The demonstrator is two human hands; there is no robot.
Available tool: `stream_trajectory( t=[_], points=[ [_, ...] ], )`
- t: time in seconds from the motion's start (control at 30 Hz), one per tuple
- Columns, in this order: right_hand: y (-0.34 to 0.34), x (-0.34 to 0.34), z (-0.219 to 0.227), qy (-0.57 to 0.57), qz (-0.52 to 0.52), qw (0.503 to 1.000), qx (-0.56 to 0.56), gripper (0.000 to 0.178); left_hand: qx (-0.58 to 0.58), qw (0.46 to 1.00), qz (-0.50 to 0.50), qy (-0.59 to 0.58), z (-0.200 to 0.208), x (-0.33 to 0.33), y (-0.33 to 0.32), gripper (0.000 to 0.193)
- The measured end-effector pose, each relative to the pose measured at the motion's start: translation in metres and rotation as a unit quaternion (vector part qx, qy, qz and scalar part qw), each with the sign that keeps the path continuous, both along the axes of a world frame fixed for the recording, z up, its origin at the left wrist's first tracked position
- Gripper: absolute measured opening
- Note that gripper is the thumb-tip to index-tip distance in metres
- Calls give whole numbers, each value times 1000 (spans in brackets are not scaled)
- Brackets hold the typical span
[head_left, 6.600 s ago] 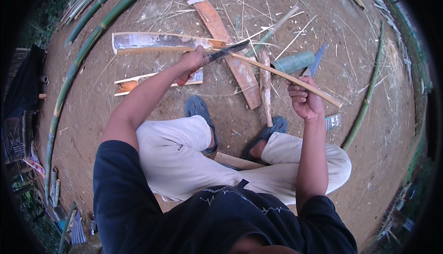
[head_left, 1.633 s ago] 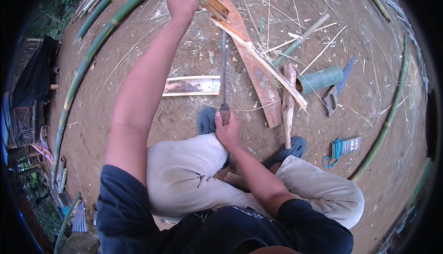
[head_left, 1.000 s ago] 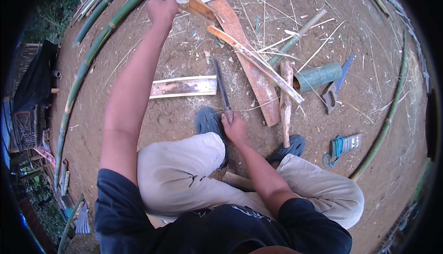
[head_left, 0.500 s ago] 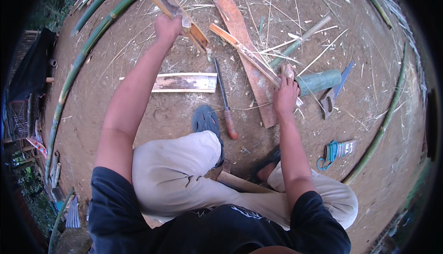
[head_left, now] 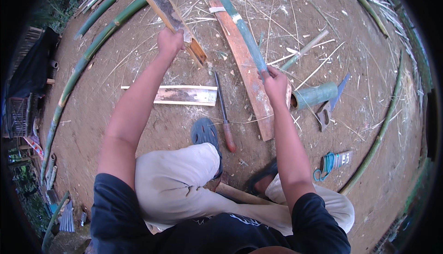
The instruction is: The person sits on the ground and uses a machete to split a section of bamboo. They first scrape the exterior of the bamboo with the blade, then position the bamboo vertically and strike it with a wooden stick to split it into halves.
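Note:
My left hand (head_left: 170,41) is closed around a split bamboo half (head_left: 161,4), raised at a slant with its hollow inner face showing. My right hand (head_left: 275,85) grips the lower end of a narrow green bamboo strip (head_left: 244,30), which points away from me, outer skin up. Beneath that strip lies a long reddish wooden plank (head_left: 245,74). Between my arms, another split bamboo half (head_left: 184,95) rests on the dirt, hollow side up. Beside it is a long dark-bladed tool (head_left: 228,136) with a reddish handle. Behind my right wrist, a pale brown piece is mostly hidden.
Right of my right hand lie a short green bamboo tube (head_left: 316,95) and a handsaw (head_left: 325,115). A thinner bamboo piece (head_left: 304,51) sits beyond, among scattered slivers. A corded pouch (head_left: 340,160) lies near my right knee. Long bamboo poles (head_left: 83,60) curve along both sides.
My right hand has moved slightly left and turned the bamboo strip, so its green skin now shows and its far end reaches farther away. My left hand keeps its hold, nearly still.

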State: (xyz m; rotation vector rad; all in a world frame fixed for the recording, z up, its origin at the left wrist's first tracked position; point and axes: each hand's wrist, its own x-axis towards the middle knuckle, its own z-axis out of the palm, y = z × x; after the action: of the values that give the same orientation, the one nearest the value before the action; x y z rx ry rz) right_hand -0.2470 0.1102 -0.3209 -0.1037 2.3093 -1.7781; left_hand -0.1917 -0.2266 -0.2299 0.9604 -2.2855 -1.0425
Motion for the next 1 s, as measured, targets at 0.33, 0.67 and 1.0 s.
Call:
stream_trajectory(
  t=[0.33,0.67,1.0],
  points=[
    [-97,47,13,88,71,992,51,46,-82,993,80,-14,-3,7,-38,33],
    [-55,101,126,335,9,942,29,49,88,987,-133,12,44,16,107,20],
    [-57,64,154,352,-112,929,35,40,20,951,-306,20,33,32,200,33]
  ],
)
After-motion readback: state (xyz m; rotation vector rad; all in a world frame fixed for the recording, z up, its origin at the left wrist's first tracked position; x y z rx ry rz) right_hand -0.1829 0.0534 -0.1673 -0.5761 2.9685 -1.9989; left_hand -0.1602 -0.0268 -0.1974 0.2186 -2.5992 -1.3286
